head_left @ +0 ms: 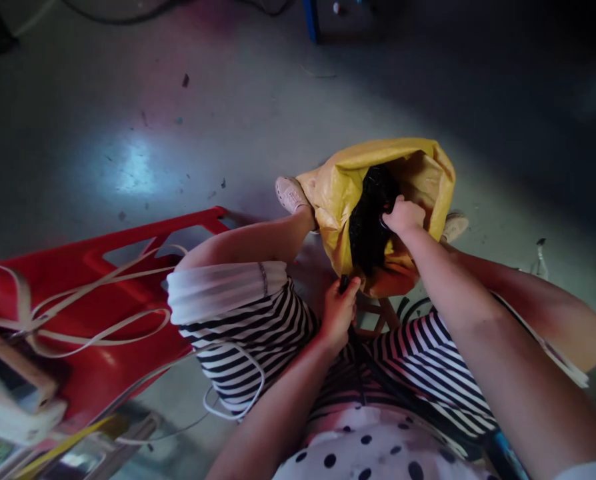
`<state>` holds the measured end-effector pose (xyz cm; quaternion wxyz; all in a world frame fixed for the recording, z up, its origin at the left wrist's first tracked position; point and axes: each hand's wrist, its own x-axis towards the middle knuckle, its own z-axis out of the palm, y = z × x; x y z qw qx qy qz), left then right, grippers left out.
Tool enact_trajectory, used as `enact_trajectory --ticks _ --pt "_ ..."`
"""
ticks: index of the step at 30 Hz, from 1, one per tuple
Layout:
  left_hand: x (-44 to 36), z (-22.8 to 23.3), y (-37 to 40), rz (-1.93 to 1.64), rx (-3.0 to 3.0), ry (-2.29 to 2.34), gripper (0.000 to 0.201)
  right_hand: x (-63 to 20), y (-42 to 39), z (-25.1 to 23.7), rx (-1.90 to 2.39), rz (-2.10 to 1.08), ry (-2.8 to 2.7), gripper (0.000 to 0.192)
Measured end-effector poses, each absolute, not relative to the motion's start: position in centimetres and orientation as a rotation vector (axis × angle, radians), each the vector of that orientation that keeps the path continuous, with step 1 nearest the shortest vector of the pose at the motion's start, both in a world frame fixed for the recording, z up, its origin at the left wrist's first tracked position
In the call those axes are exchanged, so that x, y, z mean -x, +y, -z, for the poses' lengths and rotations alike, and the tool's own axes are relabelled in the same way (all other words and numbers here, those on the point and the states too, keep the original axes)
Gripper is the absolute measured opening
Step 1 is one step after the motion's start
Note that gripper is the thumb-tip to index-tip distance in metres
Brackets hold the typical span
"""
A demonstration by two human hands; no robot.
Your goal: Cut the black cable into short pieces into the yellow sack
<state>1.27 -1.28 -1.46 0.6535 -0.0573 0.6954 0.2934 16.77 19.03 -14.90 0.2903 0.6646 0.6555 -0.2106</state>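
Note:
Between my knees stands a yellow sack (335,200) with its mouth open towards me. A dark, rough-textured bundle (371,227) fills the left part of its mouth. My right hand (403,215) reaches into the opening, its fingers closed at the bundle's edge on a small black curved piece (384,220). At the sack's near rim, my left hand (341,303) is closed around a thin black thing (344,283), whose tip pokes out above the fingers. The rest of that thing is hidden by the hand.
To the left is a red plastic chair (143,347) with flat pale straps (98,287) lying over it. A white cable (261,373) loops by my left knee. Wooden bars (378,317) show under the sack. Small scraps lie on the grey floor (238,120); a blue leg (311,20) stands at the back.

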Motion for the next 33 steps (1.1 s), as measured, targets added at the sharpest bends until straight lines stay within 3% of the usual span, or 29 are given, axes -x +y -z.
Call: enact_trajectory --ticks 10,21,27,30,33 --pt "-1.2 1.6 -1.0 -0.666 0.152 1.569 0.066 -14.7 24.8 17.0 -1.582 0.440 1.837 0.050" --pt "-0.7 1.2 -0.4 -0.680 0.095 1.593 0.061 -13.2 26.8 18.7 -1.541 0.420 1.738 0.041" --pt "-1.2 1.6 0.4 -0.730 0.067 1.532 0.060 -15.2 25.4 15.2 -1.693 0.500 1.795 0.044" --pt "-1.6 2.0 1.6 -0.766 0.055 1.532 0.060 -17.1 22.3 10.9 -1.916 0.762 1.774 0.043" --pt "-1.7 1.8 3.1 -0.850 0.054 1.534 0.057 -18.9 17.2 5.5 -2.102 1.475 1.657 0.053"
